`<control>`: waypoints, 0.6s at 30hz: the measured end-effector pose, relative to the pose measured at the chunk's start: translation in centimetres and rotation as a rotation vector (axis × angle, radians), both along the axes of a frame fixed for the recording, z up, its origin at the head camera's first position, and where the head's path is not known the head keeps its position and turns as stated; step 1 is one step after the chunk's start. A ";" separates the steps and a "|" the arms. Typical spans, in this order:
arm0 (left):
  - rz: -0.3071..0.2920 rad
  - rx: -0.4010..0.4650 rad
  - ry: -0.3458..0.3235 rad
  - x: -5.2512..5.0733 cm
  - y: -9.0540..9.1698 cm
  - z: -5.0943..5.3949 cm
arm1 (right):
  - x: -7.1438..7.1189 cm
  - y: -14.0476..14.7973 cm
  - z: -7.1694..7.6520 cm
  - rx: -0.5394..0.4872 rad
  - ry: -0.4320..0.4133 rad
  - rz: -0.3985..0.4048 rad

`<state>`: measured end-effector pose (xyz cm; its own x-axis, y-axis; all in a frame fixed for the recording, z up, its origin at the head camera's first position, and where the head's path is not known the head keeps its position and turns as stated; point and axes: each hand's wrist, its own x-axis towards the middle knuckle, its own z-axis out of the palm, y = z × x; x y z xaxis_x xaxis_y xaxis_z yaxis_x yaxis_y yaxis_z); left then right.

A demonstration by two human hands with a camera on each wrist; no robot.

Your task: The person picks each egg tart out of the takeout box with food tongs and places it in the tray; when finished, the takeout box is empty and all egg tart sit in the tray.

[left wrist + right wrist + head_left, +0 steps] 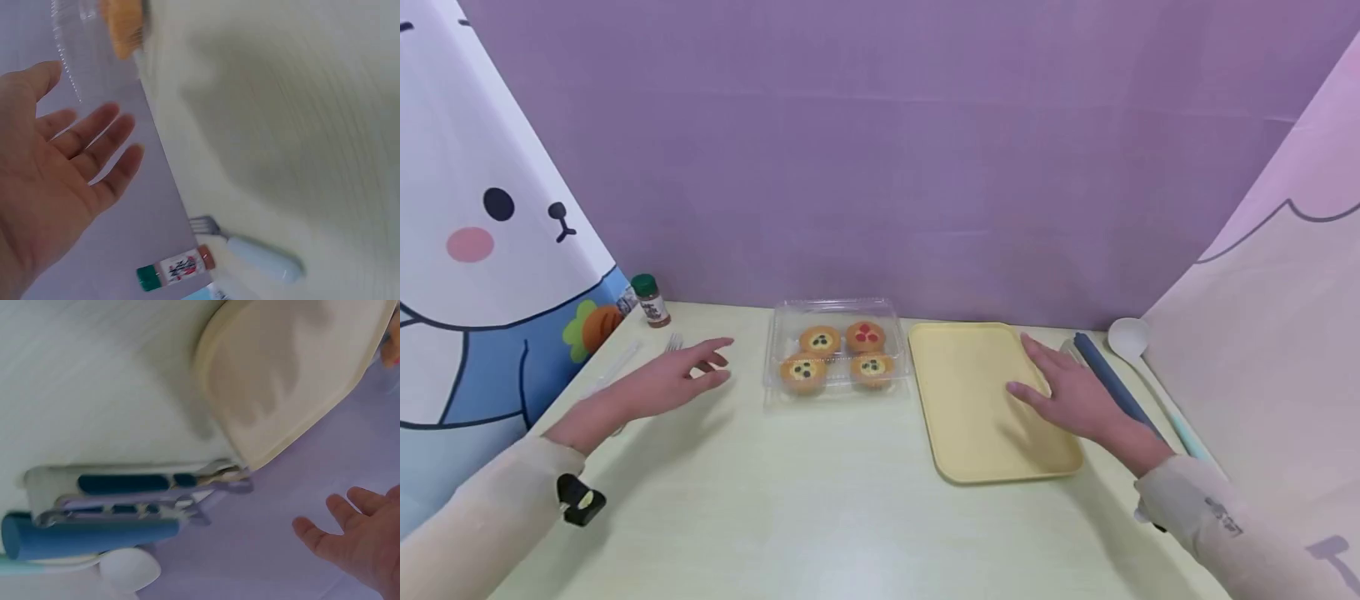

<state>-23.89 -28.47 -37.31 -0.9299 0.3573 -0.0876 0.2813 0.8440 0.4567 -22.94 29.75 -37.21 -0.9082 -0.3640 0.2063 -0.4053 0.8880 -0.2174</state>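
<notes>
My left hand (673, 379) hovers above the table's left part with loosely bent fingers and nothing in its grasp. Below and beside it lies a fork (256, 253) with a pale handle. To its right stands a clear plastic box (782, 333) with several tarts (805, 372), some topped with dark pieces, one with red. My right hand (1075, 392) is held over the right side of a yellow tray (958, 400), fingers spread, holding nothing. Past that hand lie a blue cylindrical thing (94, 536) and a case of utensils with dark blue handles (125, 483).
A small jar with a green cap (651, 302) stands at the back left corner. A white spoon with a mint handle (1131, 340) lies along the right edge. Purple cloth (880, 167) rises behind the table, with printed cloth at both sides.
</notes>
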 end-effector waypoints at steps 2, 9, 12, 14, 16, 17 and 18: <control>0.008 0.095 -0.060 -0.2 0.0 -0.2 | 0.2 -0.8 0.0 -0.033 -0.001 -0.003; -0.016 0.318 -0.278 -0.6 0.0 -1.0 | 0.9 -4.5 -0.4 -0.156 0.074 0.050; -0.015 0.346 -0.341 -0.8 0.0 -1.4 | 1.1 -6.2 -0.8 -0.196 0.129 0.079; -0.011 0.359 -0.362 -0.9 0.2 -1.8 | 1.3 -7.4 -0.9 -0.229 0.149 0.102; -0.014 0.380 -0.379 -1.1 0.4 -2.3 | 1.5 -8.6 -0.9 -0.263 0.152 0.117; -0.009 0.395 -0.389 -1.1 0.6 -2.5 | 1.6 -9.2 -0.9 -0.277 0.156 0.124; -0.008 0.410 -0.399 -1.2 0.7 -2.7 | 1.7 -9.8 -1.0 -0.292 0.159 0.132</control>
<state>-25.12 -27.72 -40.04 -0.8501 0.4434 -0.2841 0.0255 0.5735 0.8188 -21.24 19.91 -38.16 -0.8056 -0.3806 0.4539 -0.5613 0.7356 -0.3793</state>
